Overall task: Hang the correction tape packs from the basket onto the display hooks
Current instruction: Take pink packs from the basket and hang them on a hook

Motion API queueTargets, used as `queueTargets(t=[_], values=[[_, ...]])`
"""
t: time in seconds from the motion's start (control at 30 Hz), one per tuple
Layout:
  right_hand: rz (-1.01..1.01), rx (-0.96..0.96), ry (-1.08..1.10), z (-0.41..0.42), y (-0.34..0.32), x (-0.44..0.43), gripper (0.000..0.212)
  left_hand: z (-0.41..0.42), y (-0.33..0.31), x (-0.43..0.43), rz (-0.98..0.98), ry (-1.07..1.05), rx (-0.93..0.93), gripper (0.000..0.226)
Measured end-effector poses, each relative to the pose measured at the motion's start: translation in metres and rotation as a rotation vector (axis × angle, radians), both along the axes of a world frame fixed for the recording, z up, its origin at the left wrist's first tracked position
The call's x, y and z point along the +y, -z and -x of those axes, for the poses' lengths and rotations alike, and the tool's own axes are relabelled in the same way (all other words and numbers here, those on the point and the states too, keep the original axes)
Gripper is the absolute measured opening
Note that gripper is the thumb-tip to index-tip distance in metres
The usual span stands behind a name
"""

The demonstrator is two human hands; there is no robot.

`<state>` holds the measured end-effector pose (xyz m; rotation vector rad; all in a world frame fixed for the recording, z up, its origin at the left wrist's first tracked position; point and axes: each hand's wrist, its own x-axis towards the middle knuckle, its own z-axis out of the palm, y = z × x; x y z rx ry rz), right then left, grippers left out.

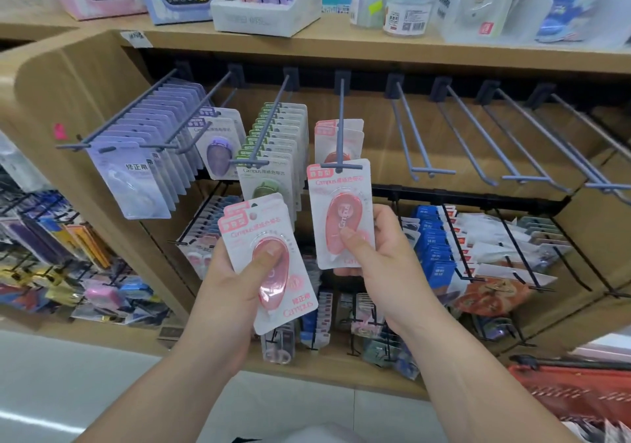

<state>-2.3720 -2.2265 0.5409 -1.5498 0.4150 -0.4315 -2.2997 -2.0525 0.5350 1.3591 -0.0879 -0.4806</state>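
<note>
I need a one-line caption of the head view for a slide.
Right hand holds a pink pack at a hook; left hand grips spare packs.

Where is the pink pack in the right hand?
In the head view the pink correction tape pack sits at centre, gripped by the right hand, its top at the tip of the fourth hook from the left, right of the green packs.

Red basket (pixel 577 395) cut off by right and bottom picture edges, number of packs in held stack (pixel 246 234) hidden behind front card, lower shelf goods (pixel 324 319) blurred, print unreadable.
</note>
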Motion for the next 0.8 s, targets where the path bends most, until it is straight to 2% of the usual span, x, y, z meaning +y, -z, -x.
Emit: queueTargets(t=[0.17,0.4,0.53,0.8], values=[[0.118,-0.018,0.054,-0.005,0.008,-0.001,0.019,-0.001,-0.003,0.002,-0.004,0.003,-0.007,0.055],[0.163,0.024,0.124,-0.017,0.016,-0.004,0.018,-0.005,-0.007,0.004,0.004,0.005,0.002,0.051],[0.143,0.101,0.173,-0.047,0.01,-0.021,0.008,-0.006,-0.01,0.002,-0.004,0.033,0.003,0.052],[0.177,0.274,0.167,-0.068,0.021,-0.048,0.023,-0.007,-0.015,0.0,-0.025,0.069,0.011,0.056]])
